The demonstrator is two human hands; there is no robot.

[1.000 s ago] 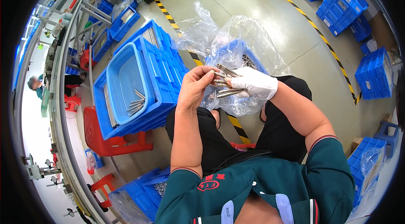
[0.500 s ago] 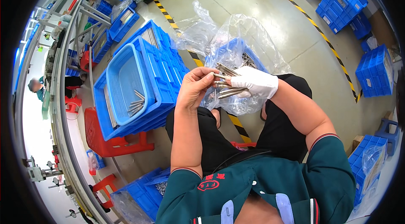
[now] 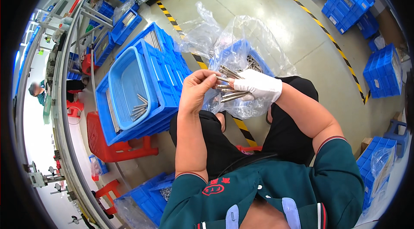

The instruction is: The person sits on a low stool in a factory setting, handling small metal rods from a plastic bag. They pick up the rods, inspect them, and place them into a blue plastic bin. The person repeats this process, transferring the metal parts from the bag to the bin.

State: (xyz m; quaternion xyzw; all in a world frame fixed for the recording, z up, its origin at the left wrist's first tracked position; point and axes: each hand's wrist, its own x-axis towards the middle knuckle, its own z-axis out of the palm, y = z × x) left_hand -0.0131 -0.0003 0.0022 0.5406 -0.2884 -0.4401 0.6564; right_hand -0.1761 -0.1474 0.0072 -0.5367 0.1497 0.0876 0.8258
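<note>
In front of my knees, my right hand (image 3: 261, 86), in a white glove, is closed around a bundle of slim metal rods (image 3: 234, 95) whose ends fan out to the left. The bare left hand (image 3: 196, 89) meets it from the left, its thumb and forefinger pinched on the end of one rod (image 3: 221, 79) of that bundle. Beneath and beyond both hands stands a blue crate (image 3: 236, 49) lined with a clear plastic bag (image 3: 263, 35), and more metal pieces (image 3: 253, 63) lie in it. My fingers partly hide the rods' ends.
At left, a light blue basket (image 3: 128, 71) holding several rods (image 3: 139, 108) sits on stacked blue crates (image 3: 170, 71), above a red stool (image 3: 103, 136). A workbench rail (image 3: 64, 99) runs along the far left, with a person (image 3: 39, 91) beyond. Blue crates (image 3: 381, 73) stand at right.
Both hands have shifted very slightly left together with the rods. The left hand still pinches a rod's end and the right still grips the bundle.
</note>
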